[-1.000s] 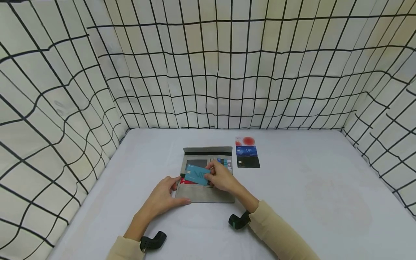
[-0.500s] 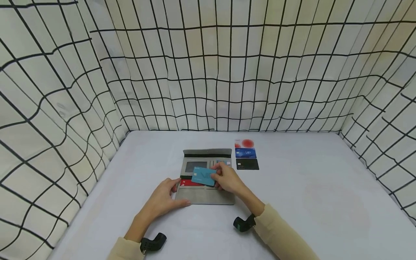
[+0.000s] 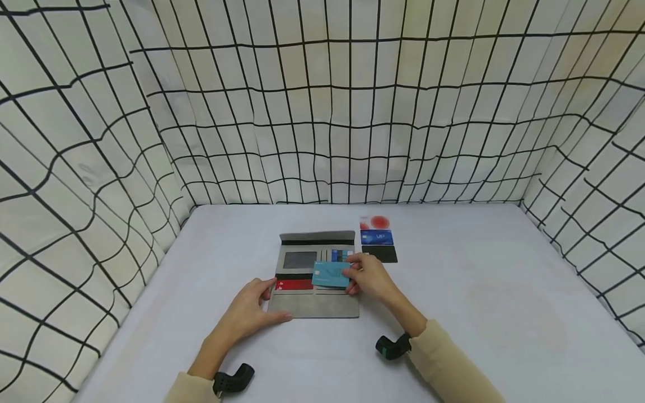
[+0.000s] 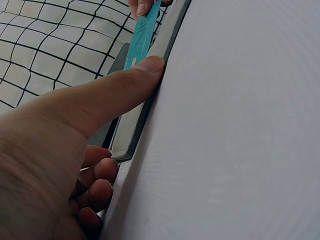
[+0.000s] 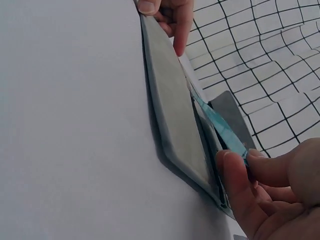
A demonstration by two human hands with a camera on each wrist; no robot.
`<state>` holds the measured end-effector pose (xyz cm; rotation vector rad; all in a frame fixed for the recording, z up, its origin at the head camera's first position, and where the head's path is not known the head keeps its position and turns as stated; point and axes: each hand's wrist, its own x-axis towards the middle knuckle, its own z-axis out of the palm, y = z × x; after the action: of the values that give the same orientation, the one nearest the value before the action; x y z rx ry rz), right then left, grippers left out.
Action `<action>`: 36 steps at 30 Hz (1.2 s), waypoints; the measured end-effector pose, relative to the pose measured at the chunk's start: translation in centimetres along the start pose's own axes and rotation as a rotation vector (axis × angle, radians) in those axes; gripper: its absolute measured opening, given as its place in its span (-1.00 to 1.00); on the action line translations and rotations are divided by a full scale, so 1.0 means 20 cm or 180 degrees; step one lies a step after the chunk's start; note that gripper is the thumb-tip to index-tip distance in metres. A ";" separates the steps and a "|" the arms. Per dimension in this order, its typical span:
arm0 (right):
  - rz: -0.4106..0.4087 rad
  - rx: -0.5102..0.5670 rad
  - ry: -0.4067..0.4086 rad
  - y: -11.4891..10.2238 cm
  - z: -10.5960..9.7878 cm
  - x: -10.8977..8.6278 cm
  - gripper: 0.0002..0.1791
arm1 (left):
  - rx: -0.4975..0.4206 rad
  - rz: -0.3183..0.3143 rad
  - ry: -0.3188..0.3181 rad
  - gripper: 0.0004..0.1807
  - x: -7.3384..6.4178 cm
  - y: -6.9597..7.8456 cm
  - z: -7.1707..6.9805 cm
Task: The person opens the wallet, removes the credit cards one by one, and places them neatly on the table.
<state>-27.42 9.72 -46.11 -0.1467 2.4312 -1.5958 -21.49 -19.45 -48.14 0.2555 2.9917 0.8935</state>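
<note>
A light grey wallet [image 3: 313, 306] lies unfolded, its inner pockets facing up. A red card [image 3: 294, 285] shows in its left pocket row. My right hand [image 3: 370, 275] pinches a light blue bank card [image 3: 330, 274] by its right end, between thumb and fingers; the card hangs over the wallet's right-hand pockets, tilted in the right wrist view. At the wallet's near left corner rests my left hand [image 3: 252, 305]: the straight thumb [image 4: 122, 85] presses on the near edge, the index finger reaches along the left side, and the other fingers bend beside the corner.
Right of the wallet lies a column of cards: a white card with red circles [image 3: 375, 223], a blue VIP card [image 3: 377, 237] and a black card [image 3: 383, 254]. White cloth walls with black netting [image 3: 347, 112] stand behind and beside the white table [image 3: 453, 280].
My right hand has moved right with the light blue card, which has levelled out and uncovered more of the red card. The left hand stays at the wallet's corner.
</note>
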 end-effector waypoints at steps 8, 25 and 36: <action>0.0070 -0.0053 0.0181 0.01 -0.06 0.01 -0.71 | -0.0007 0.0045 0.0010 0.03 0.00 -0.01 0.00; 0.0258 -0.0200 0.0395 0.07 -0.30 0.05 -0.74 | -0.0022 0.0121 0.0031 0.03 0.00 -0.02 0.00; 0.0439 -0.0260 0.0255 0.09 -0.44 0.04 -0.70 | -0.0019 0.0128 0.0010 0.03 0.00 -0.03 0.00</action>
<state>-30.19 18.12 -44.58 0.0715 2.5074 -1.4717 -21.60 -19.83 -48.46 0.3157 2.9964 0.9071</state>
